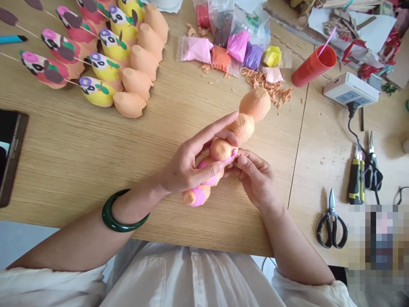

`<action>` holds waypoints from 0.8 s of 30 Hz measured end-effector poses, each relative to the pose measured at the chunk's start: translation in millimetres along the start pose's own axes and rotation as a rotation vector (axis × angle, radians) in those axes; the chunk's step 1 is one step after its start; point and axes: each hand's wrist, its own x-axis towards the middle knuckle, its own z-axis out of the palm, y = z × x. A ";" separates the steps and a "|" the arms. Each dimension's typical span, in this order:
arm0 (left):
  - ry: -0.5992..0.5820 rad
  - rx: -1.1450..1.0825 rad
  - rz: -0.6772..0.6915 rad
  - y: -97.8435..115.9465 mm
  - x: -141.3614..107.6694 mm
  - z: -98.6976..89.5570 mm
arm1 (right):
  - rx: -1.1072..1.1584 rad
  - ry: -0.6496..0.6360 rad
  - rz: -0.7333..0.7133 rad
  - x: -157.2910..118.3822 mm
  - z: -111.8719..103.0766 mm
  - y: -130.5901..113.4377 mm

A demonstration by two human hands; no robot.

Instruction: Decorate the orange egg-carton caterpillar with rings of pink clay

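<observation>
My left hand (188, 164) grips a peach-coloured strip of egg carton (255, 104), which lies slantwise above the table. Its nearer cups carry bright pink clay (200, 196), while the two far cups are bare. The fingers of my right hand (257, 175) are pinched together at the right edge of the strip's middle cup. A small pink lump of clay (234, 152) shows at their tips, pressed against that edge. Part of the strip is hidden behind my left fingers and thumb.
Painted egg-carton strips (105, 91) and a plain strip (129, 104) stand upper left. Clay packets (220, 57), carton scraps (271, 87), a red cup (313, 66) and a power strip (351, 89) lie at the back. Scissors (332, 221) and pliers (356, 179) lie right, a phone (11, 157) left.
</observation>
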 end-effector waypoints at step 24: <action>0.062 -0.195 -0.308 6.0 1.2 12.0 | -0.124 0.180 -0.225 -8.9 16.5 8.9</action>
